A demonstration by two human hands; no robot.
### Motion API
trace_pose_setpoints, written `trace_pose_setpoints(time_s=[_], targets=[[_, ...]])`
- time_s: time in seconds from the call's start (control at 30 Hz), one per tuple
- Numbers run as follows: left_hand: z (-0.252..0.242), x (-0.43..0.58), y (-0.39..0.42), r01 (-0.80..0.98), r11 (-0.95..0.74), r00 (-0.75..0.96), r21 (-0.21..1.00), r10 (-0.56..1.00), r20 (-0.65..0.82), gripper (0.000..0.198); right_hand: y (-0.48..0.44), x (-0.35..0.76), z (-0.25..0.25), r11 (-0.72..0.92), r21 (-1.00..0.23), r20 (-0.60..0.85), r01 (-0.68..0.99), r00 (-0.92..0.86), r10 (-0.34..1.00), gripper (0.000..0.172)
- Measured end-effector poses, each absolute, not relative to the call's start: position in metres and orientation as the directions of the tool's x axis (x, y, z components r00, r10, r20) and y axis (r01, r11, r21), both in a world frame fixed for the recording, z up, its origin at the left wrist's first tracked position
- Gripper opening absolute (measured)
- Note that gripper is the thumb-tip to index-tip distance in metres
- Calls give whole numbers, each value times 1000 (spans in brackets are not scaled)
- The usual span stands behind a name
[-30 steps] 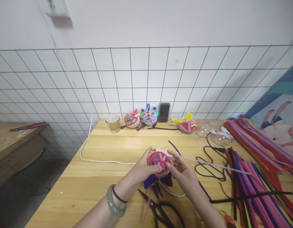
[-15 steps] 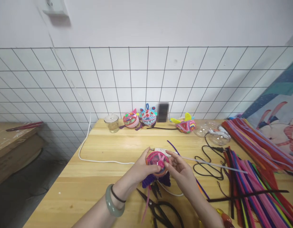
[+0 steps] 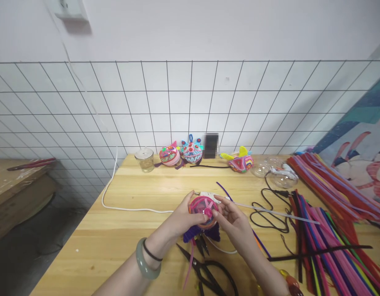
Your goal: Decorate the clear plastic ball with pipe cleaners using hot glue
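Observation:
Between my two hands is a clear ball decorated with pink pipe cleaner [image 3: 203,202], with purple fuzzy pieces at its lower edge. My left hand [image 3: 185,216] wraps round its left side, thumb across the front. My right hand [image 3: 233,216] pinches at a small pink coil [image 3: 208,212] on the ball's front, thumb and fingertips close together. Just behind the ball lies a white glue gun [image 3: 210,197], partly hidden, with a long translucent glue stick [image 3: 279,212] reaching right. Black-handled scissors [image 3: 205,267] and dark-tipped pliers [image 3: 202,246] lie below the hands.
Bundles of coloured pipe cleaners [image 3: 328,238] cover the right side, beside a tangled black cord [image 3: 266,213]. Decorated balls [image 3: 192,153], a glass cup [image 3: 145,160] and clear plastic shells [image 3: 285,179] stand along the tiled wall. A white cable [image 3: 134,209] crosses the left.
Both hands keep nearly the same hold on the ball. The view has shifted very slightly; nothing else has visibly moved.

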State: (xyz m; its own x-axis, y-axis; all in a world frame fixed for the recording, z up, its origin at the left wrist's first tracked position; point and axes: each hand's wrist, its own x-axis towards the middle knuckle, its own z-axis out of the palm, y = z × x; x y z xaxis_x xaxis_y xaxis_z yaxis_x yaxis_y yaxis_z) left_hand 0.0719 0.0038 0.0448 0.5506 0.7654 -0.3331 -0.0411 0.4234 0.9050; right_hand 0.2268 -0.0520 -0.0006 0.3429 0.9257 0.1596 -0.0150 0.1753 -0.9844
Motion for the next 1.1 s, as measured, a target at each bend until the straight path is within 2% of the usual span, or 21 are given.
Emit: trace_pose_setpoints(time_s=[0.9, 1.1], targets=[[40, 60, 16, 13, 393, 646, 919, 698, -308, 111, -52, 219, -2, 168, -985, 167, 29, 349, 922, 48], [43, 58, 17, 37, 391, 641, 920, 697, -322, 111, -53, 217, -3, 168, -986, 151, -22, 335, 930, 46]])
